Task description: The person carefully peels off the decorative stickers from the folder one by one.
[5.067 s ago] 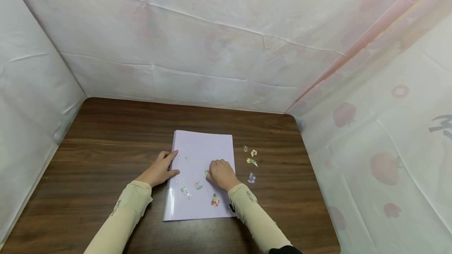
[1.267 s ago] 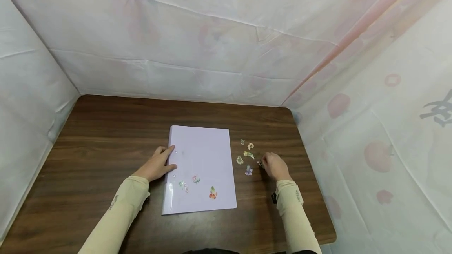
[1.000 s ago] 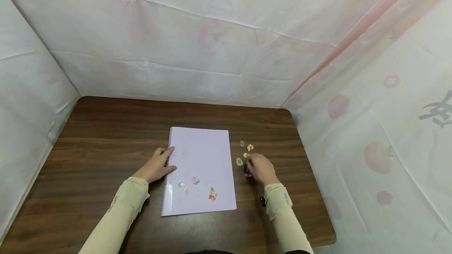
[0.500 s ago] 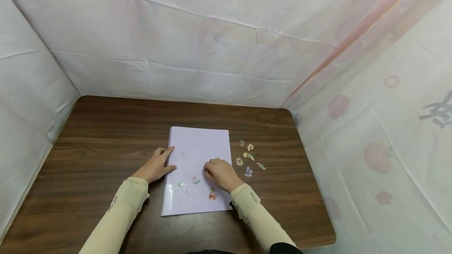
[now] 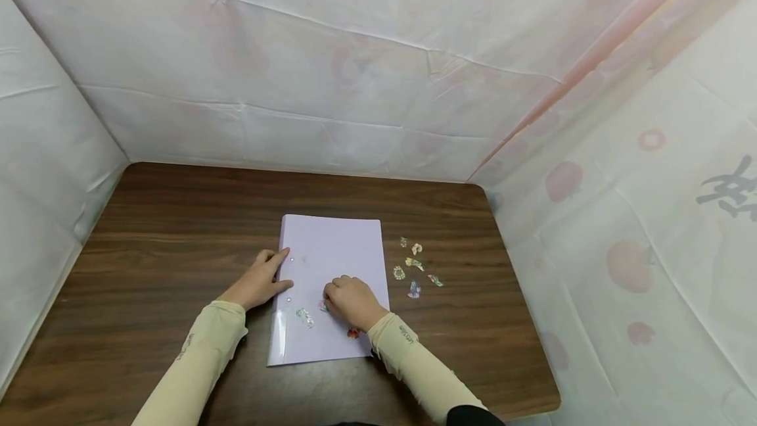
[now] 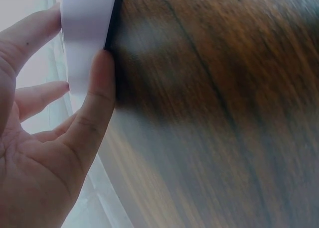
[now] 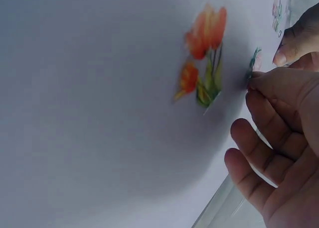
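A pale lilac ring binder (image 5: 334, 242) lies closed on the table. My left hand (image 5: 255, 281) rests at its spine (image 6: 84, 44), fingers spread and nearly straight, fingertips at the spine's edges. Over the lower cover, my right hand (image 5: 353, 301) pinches the edge of a pink flower sticker (image 7: 257, 60) between thumb and index finger; its other fingers are loosely bent. In the head view this hand partly covers that sticker. An orange tulip sticker (image 7: 205, 54) lies on the cover close to the right wrist. Another flower sticker (image 5: 305, 318) is nearer the spine.
Right of the binder, several small flower stickers (image 5: 414, 263) lie scattered on the dark wood-grain table (image 5: 195, 209). White printed sheeting (image 5: 296, 71) hangs behind the table and at both sides.
A green-and-white sticker has left the cover and lies on the table. My right hand has moved from the loose stickers leftward over the binder to the pink sticker. The left hand stays put.
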A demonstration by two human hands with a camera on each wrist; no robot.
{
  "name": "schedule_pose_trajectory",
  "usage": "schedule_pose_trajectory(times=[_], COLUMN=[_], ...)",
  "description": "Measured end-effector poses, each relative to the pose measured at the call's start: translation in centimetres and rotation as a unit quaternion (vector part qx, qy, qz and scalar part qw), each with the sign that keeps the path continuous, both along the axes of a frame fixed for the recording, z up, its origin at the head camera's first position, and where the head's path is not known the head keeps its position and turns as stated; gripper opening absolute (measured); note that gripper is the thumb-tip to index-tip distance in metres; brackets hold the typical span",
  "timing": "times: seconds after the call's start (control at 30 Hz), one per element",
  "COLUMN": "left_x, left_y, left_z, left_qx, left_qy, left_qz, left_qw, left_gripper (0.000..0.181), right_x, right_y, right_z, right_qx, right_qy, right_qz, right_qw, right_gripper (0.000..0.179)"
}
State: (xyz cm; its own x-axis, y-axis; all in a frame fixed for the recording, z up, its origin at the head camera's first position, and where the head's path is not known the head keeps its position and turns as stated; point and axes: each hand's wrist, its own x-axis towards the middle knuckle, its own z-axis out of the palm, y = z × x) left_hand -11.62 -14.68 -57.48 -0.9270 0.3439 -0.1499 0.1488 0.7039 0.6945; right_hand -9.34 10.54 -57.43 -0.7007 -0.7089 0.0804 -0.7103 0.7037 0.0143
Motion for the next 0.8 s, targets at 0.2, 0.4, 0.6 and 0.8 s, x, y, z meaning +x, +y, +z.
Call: schedule_pose_trajectory(times=[0.2,0.4,0.6,0.8], left_x=[0.0,0.1,0.1,-0.1], left_y=[0.0,0.0,0.0,-0.1], left_z=[-0.1,0.1,0.1,0.1], left_qx=[-0.001,-0.003,-0.009,-0.007], left_qy=[0.007,0.011,0.004,0.000], left_qz=[0.000,0.000,0.000,-0.004], left_qw=[1.0000,0.9999,1.0000,1.0000], left_gripper=[0.077,0.076,0.076,0.077], right_x=[-0.2,-0.2,-0.7,-0.8], right_y=[-0.4,-0.1,1.6,5.6], right_z=[0.0,0.4,1.0,1.8], right_qx=[0.025,0.037,0.003,-0.034], right_qy=[-0.007,-0.013,-0.024,-0.048], right_qz=[-0.008,-0.006,-0.037,-0.091], right_qw=[0.9996,0.9992,0.9990,0.9941], right_gripper=[0.012,0.014,0.018,0.016])
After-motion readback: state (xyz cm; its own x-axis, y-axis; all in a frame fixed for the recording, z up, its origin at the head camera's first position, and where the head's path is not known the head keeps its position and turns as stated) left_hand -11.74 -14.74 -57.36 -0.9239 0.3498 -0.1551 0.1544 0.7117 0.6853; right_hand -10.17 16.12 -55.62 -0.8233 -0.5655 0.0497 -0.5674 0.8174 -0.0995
